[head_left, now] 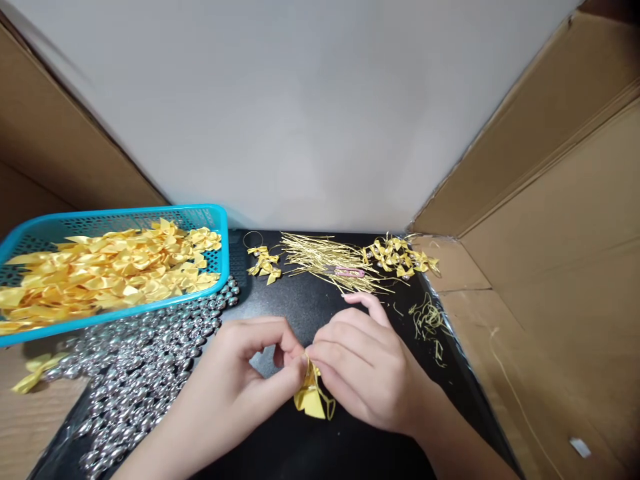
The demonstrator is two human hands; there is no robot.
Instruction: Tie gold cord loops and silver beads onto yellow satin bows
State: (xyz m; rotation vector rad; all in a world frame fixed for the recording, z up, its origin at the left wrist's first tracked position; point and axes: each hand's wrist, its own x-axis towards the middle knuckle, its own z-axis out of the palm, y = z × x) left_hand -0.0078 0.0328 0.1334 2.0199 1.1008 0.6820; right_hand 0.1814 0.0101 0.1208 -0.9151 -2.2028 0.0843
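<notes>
My left hand point(240, 373) and my right hand point(365, 363) meet over the black mat point(300, 307), both pinching a small yellow ribbon bow point(311, 395) with a thin gold wire looped at it. The bow hangs just below my fingertips. My right little finger sticks out toward a bundle of gold wires point(325, 260) lying further back.
A blue mesh basket point(220, 233) full of yellow bows stands at the left. Silver beads point(150, 360) are heaped below it. Finished bows with beads point(400, 257) and two more bows point(265, 261) lie at the back. Wire scraps point(427, 320) sit right. Cardboard walls flank both sides.
</notes>
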